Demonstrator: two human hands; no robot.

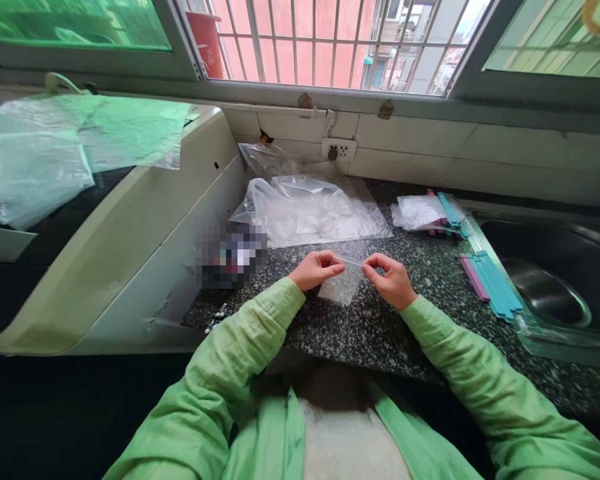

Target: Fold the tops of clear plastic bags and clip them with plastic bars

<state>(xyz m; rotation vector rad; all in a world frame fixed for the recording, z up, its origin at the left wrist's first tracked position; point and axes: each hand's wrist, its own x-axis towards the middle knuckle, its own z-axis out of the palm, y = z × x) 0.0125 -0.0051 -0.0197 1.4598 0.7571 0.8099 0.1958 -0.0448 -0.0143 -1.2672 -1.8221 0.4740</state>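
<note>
Left hand (316,268) and right hand (387,277) are each pinching, in a narrow grip, the top edge of a small clear bag (341,287) hanging just above the counter (380,333), near teal strips (495,285).

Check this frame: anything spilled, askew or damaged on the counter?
Nothing spilled or broken. Both hands, left hand and right hand, pinch the top edge of a small clear bag. The pile of clear bags is crumpled and loose, and the teal and pink strips lie close to the sink rim.
</note>
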